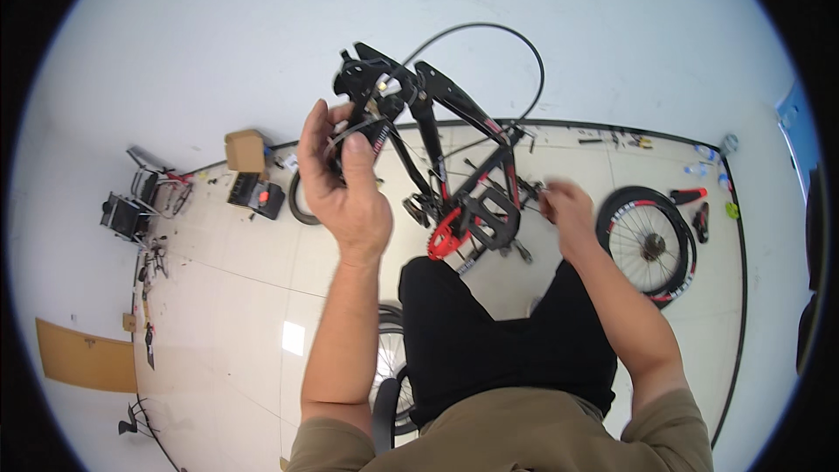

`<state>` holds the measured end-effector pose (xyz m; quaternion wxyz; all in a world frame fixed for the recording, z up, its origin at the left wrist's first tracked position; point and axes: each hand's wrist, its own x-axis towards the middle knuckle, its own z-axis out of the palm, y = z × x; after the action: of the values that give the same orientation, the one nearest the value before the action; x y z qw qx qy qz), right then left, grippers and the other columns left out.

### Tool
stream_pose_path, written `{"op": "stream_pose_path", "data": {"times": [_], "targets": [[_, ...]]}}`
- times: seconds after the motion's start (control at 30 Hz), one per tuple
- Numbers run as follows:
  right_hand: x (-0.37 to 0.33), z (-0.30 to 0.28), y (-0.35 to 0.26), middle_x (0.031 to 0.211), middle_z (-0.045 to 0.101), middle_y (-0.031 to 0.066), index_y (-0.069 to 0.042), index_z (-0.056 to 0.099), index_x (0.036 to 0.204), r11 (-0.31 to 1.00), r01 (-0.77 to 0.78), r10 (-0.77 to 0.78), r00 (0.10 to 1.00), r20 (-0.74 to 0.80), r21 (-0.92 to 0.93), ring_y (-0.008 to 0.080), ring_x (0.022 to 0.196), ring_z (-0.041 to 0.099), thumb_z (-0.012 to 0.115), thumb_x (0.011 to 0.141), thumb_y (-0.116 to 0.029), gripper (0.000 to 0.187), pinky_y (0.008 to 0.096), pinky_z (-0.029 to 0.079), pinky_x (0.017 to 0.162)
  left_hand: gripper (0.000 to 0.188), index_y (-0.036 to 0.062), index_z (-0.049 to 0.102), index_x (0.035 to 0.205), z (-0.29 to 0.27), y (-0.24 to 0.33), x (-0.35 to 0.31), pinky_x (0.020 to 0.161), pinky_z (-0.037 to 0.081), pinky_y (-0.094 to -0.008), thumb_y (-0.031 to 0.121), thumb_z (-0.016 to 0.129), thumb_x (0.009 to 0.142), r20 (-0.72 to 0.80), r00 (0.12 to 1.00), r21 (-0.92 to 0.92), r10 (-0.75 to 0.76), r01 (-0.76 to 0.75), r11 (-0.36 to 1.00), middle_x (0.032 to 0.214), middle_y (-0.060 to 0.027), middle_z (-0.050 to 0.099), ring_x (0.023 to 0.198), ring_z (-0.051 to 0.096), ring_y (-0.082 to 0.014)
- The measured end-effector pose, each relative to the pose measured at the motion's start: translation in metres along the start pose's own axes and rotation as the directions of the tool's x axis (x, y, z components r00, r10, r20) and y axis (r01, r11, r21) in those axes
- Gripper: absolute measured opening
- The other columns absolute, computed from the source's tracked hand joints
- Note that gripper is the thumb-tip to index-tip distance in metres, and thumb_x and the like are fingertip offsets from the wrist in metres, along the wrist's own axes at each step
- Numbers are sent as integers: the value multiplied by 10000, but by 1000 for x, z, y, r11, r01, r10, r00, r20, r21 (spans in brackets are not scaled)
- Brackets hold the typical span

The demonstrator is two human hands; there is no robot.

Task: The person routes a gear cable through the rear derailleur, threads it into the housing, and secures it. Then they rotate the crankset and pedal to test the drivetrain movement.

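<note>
An upturned black bicycle frame [426, 135] with red accents stands in front of me, its red chainring [447, 234] and black pedal [491, 218] toward my knees. My left hand [345, 188] is raised by the frame's upper left end, thumb apart from the fingers. A thin pale cable [354, 128] curves past its fingertips; whether they touch it I cannot tell. To the right of the pedal, my right hand [566, 211] is closed, fingers curled together and slightly blurred. What it holds, if anything, is hidden. A black cable [537, 57] loops above the frame.
A wheel [651, 245] with a black tyre lies on the right, near red and black parts [690, 197]. Tools [616, 136] lie along the far wall. At left are an open cardboard box [246, 153], a black case [253, 195] and a folding chair [131, 210]. More wheels [391, 354] lie beside my left leg.
</note>
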<state>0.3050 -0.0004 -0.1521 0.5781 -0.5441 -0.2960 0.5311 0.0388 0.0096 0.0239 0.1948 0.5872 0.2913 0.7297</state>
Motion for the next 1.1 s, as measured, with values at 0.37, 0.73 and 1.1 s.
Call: {"op": "stream_pose_path", "data": {"times": [0.37, 0.73, 1.1], "targets": [[-137, -101, 6, 901, 638, 11, -73, 630, 1111, 683, -391, 441, 894, 78, 617, 151, 762, 586, 588, 861, -61, 253, 350, 497, 771, 562, -57, 293, 1516, 5, -27, -22, 955, 522, -397, 218, 463, 1056, -18, 998, -217, -64, 58, 974, 1214, -156, 617, 1051, 639, -202], [-135, -107, 3, 868, 633, 4, -64, 610, 1121, 485, -348, 413, 900, 141, 802, 129, 707, 555, 580, 872, -67, 250, 309, 474, 734, 430, 5, 366, 1384, 5, -30, -24, 898, 498, -428, 288, 431, 1066, -54, 991, -170, -125, 114, 979, 1116, -180, 650, 977, 645, -264], [-130, -118, 2, 849, 586, 17, -28, 587, 1142, 345, -255, 321, 936, 141, 904, 145, 693, 522, 566, 910, -115, 249, 302, 462, 700, 472, 80, 400, 1332, 8, -33, -30, 873, 501, -459, 435, 474, 1031, -66, 992, -96, -108, 102, 990, 1115, -153, 627, 982, 636, -298]]}}
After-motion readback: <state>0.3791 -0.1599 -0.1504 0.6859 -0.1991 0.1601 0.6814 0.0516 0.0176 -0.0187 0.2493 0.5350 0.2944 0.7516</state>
